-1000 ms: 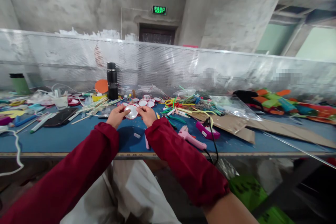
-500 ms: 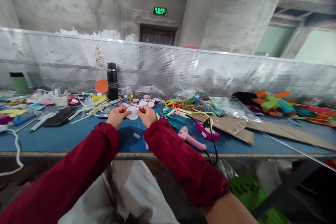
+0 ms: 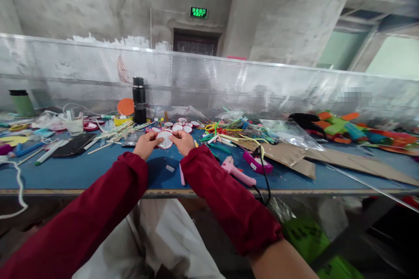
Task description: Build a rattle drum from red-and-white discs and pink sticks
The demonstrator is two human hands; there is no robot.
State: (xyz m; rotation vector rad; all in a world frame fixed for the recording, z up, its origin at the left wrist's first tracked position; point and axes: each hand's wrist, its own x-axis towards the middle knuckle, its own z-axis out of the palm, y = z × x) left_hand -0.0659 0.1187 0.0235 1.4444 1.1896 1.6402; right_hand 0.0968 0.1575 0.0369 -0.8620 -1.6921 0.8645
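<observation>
Both hands hold one small white round disc with a red rim (image 3: 164,139) just above the blue table (image 3: 98,170). My left hand (image 3: 146,144) pinches its left edge and my right hand (image 3: 182,141) pinches its right edge. Both arms wear dark red sleeves. Several more white and red discs (image 3: 183,127) lie on the table just beyond the hands.
A black flask (image 3: 139,100) and an orange disc (image 3: 125,107) stand behind. A pink glue gun (image 3: 236,171) with a black cable lies right of my right arm. A black phone (image 3: 73,145), sticks, coloured wires (image 3: 238,130), cardboard (image 3: 294,157) and a perforated metal screen (image 3: 209,83) surround the spot.
The hands stay pinched on the disc and have barely shifted; the disc has turned slightly between the fingers.
</observation>
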